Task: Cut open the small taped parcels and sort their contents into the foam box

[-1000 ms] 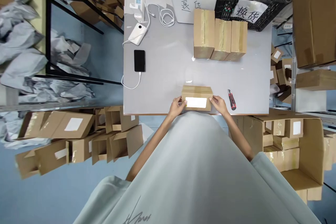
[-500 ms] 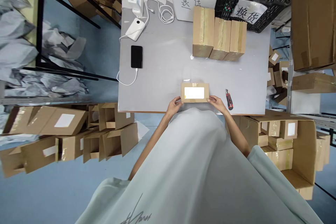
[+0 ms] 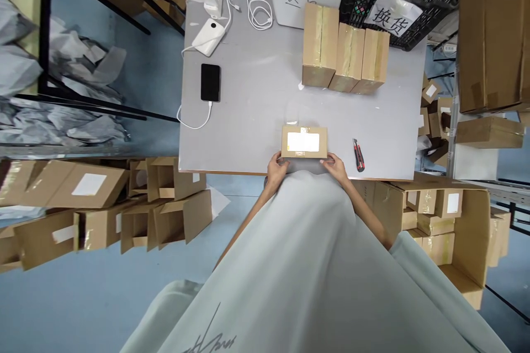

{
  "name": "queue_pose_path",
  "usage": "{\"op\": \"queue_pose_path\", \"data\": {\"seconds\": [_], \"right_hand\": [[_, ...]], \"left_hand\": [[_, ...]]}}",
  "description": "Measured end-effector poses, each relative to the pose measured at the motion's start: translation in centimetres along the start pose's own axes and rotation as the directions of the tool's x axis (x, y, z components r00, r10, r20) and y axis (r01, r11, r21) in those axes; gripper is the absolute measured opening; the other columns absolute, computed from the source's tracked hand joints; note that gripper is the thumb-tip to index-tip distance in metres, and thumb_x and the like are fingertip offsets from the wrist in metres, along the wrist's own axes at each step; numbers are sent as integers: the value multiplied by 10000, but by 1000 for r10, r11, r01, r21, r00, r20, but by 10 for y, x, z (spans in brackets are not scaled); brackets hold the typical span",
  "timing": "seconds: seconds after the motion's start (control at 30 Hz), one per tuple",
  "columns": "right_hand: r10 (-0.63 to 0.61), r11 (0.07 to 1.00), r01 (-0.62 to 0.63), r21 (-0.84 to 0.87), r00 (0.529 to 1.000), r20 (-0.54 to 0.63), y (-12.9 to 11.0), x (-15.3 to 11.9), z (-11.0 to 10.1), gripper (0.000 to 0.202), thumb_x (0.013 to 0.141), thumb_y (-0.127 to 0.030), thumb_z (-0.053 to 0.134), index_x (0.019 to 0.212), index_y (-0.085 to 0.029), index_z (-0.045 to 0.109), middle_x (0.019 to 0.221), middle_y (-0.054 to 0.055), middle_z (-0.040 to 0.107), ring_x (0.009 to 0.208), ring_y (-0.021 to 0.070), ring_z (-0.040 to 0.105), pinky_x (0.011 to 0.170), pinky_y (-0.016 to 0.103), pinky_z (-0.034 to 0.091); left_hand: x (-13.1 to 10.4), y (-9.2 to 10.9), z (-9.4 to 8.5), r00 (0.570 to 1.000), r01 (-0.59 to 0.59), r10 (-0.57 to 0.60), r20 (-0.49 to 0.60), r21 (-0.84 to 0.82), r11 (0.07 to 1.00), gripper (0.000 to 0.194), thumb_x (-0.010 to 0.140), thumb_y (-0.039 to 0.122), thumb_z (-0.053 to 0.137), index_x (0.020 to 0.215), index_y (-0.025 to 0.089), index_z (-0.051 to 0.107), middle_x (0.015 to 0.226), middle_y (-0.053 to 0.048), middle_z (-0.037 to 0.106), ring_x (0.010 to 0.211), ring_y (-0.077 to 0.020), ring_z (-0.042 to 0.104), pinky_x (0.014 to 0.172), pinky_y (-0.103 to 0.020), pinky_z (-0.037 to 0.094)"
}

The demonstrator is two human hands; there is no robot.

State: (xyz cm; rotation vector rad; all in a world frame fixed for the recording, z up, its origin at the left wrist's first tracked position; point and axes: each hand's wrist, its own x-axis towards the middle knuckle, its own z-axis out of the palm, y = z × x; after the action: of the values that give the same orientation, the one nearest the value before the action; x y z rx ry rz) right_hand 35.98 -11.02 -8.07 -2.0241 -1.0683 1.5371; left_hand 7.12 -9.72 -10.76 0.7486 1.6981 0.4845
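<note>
A small taped cardboard box (image 3: 304, 154) with a blank white label on its upper face is at the table's front edge, close against my body. My left hand (image 3: 276, 169) grips its lower left corner. At the lower right corner, my right hand (image 3: 334, 167) holds the same box, thumb and fingers bent round the edge. A red and black utility knife (image 3: 358, 155) lies on the table to the right of my right hand, its tip pointing away from me.
Three taped cardboard boxes (image 3: 320, 47) stand at the back of the grey table (image 3: 248, 88), before a white bin (image 3: 290, 8) and a black crate (image 3: 408, 27). A phone (image 3: 211, 83) and power bank (image 3: 208, 37) lie left. Open cartons (image 3: 171, 215) sit on the floor.
My hands still hold the box at its two lower corners; the fingers have shifted slightly inward beneath its front edge. The whole view has moved a little, sliding the scene left.
</note>
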Motion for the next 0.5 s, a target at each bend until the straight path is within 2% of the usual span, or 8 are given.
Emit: {"op": "queue_pose_path", "data": {"seconds": [0.13,0.23,0.33,0.4,0.5], "right_hand": [[-25,1000,25,-12,1000,-19,4,-5,8,609,881,-590,824,1337,-198,729,1436,179,793,1045,269,837,993,437,698],[-77,997,77,-15,997,23,6,-8,10,516,850,-616,837,1184,-233,748,1247,127,842,976,261,829,946,426,696],[-117,993,117,3,993,26,4,-9,9,510,836,-682,836,1096,-252,748,1080,92,846,944,267,822,906,419,694],[-151,988,151,18,989,1,1,-9,5,545,861,-733,793,1104,-248,750,1068,102,838,977,281,821,917,429,694],[-206,977,208,33,976,-64,-6,-6,-7,598,915,-763,721,1171,-224,771,1158,140,823,1071,304,811,952,448,692]], "left_hand": [[-18,-9,11,998,8,-5,-70,47,999,738,864,233,747,1587,154,622,1470,-185,743,1328,-350,738,1180,-512,605],[-27,-14,10,989,-63,68,-133,46,997,760,863,238,761,1608,188,614,1493,-182,688,1290,-331,726,1098,-474,647],[-32,-15,4,965,-136,143,-222,45,990,658,883,221,756,1536,202,684,1442,-181,688,1258,-321,720,1045,-455,667],[-34,-13,0,949,-181,195,-249,80,980,575,901,223,748,1476,203,728,1387,-177,718,1278,-337,710,1068,-487,660],[-33,-7,-2,927,-266,285,-243,107,958,497,929,258,755,1424,207,764,1380,-167,755,1318,-344,712,1124,-520,641]]}}
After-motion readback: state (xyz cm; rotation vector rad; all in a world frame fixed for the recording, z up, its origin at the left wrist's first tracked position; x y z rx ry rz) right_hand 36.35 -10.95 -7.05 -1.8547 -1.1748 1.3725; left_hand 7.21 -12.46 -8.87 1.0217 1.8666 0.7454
